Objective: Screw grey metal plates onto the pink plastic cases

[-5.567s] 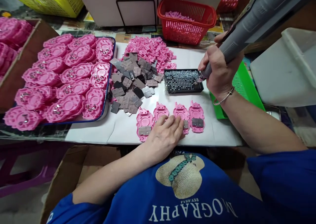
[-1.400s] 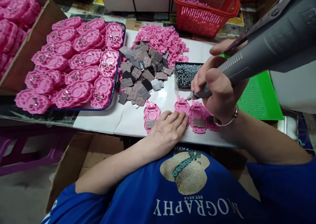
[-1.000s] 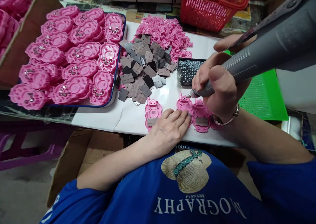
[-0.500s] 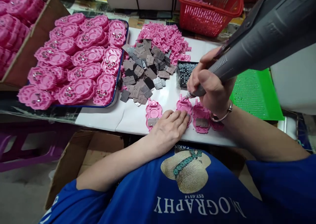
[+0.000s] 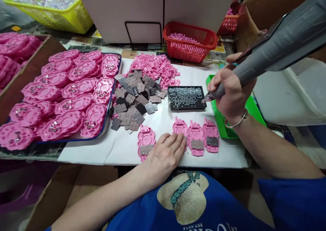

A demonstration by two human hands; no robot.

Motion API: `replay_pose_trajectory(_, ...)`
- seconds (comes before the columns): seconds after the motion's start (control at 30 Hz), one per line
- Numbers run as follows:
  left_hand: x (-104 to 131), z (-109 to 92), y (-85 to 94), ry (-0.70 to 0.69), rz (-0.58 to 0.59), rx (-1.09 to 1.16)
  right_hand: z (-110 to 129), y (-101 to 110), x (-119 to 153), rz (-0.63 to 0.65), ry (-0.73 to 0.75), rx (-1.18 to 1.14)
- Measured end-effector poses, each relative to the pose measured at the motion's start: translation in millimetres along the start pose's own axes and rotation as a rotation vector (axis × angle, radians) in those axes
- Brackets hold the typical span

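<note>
My right hand (image 5: 230, 91) is wrapped round a grey electric screwdriver (image 5: 265, 61). Its tip is at the right end of a black screw tray (image 5: 187, 98), whose grid holds small silver screws. My left hand (image 5: 169, 151) lies flat with fingers stretched over a pink plastic shell (image 5: 180, 125), covering its lower part. Two more pink shells stand in the row to its right, one with a grey metal plate (image 5: 197, 144) and one with a dark plate (image 5: 212, 141). Left of my hand lies another pink shell (image 5: 147, 136) bearing a grey plate.
Loose metal plates (image 5: 134, 100) and small pink parts (image 5: 154, 68) are heaped mid-table. A blue-rimmed tray (image 5: 103, 130) holds stacked pink shells at left. Behind stand a red basket (image 5: 203, 52) and a yellow basket (image 5: 81, 18); a green tray (image 5: 221, 127) lies under my right wrist.
The screwdriver in my right hand has moved from the top of the pink shell up to the screw tray. My left hand stays on the shell. The camera view has shifted.
</note>
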State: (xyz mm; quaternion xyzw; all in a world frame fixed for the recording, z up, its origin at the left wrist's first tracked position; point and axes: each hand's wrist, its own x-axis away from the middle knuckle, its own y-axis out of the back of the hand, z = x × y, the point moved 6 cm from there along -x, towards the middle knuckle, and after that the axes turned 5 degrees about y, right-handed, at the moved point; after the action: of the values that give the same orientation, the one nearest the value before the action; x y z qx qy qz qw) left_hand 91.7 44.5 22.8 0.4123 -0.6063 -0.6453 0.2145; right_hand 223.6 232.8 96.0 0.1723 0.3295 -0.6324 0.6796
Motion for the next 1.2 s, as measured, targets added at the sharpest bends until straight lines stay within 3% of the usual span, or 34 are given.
replay_pose_trajectory(0.2, 0, 1, 3.5, -0.028, 0.028, 0.014, -13, -1, 8, 0.039, -0.021, -0.027)
replay_pose_trajectory(0.47, -1, 4, 6.1, -0.019, -0.009, 0.038, -19, 0, 10, -0.017, -0.086, 0.001)
replay_pose_trajectory(1.07, 0, 3, 1.3, -0.014, -0.001, 0.019, -20, 0, 12, 0.034, -0.032, 0.017)
replay_pose_trajectory(1.2, -2, 4, -0.5, -0.005, 0.034, 0.023, -12, 0, 2, 0.019, 0.046, -0.012)
